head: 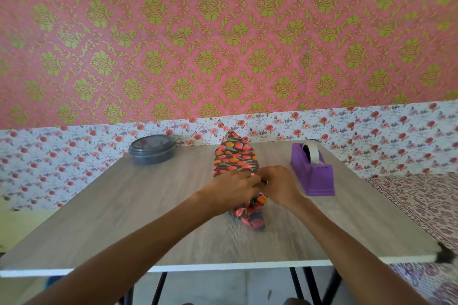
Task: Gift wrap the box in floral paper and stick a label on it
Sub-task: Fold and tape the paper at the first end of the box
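A box wrapped in dark floral paper [235,156] with red and orange flowers lies lengthwise in the middle of the grey wooden table [124,205]. Its far end flap stands up in a point, and its near end [250,215] is bunched loosely. My left hand [233,187] and my right hand [277,184] meet on top of the box near its near half, fingers curled and pinching the paper where the edges join. The box itself is hidden under the paper. No label is visible.
A purple tape dispenser [312,171] with a white roll stands right of the box. A round dark lidded container [152,148] sits at the far left. Patterned walls rise behind the table; a printed cloth [421,205] lies to the right.
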### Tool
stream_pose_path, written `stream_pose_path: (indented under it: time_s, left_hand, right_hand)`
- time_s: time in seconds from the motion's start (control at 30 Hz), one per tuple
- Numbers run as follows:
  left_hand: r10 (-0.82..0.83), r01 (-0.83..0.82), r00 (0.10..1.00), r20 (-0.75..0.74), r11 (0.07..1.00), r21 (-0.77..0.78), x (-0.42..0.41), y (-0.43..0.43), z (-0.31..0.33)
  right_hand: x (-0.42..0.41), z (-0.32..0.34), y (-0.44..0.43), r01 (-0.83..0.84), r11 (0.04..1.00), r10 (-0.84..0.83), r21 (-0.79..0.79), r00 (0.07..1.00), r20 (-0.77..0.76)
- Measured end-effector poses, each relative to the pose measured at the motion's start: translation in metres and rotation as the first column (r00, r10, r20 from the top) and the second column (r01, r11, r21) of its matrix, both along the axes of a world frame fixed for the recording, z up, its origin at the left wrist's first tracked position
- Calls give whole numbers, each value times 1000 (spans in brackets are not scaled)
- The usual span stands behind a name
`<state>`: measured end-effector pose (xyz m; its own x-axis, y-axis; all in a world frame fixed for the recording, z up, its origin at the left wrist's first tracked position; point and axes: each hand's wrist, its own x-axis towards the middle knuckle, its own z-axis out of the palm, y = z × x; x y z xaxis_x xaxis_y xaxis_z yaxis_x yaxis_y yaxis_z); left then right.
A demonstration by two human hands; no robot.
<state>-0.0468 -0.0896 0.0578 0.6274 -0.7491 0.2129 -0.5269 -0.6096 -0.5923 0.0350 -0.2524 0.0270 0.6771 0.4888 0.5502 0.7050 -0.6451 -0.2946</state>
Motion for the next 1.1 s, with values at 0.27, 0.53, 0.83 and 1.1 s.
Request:
stream_pose_path:
  time_s: [0.27,0.53,0.83,1.1]
  left_hand:
    - [-37,22,999,-23,883,-468,-27,6,9]
    - [-114,152,988,103,836,-527,-25,16,-23]
    - [261,-382,924,-280,671,-635,-10,35,-39]
    - [246,-271,957,-155,563,-780,-2,41,-50]
  right_hand:
    - [0,-10,-7,-57,990,56,127,998,12]
    - [4,-21,-4,-116,977,111,179,993,36]
    - [8,-27,-7,-110,989,99,98,989,108]
    - [0,-30,-4,-100,979,79,178,989,122]
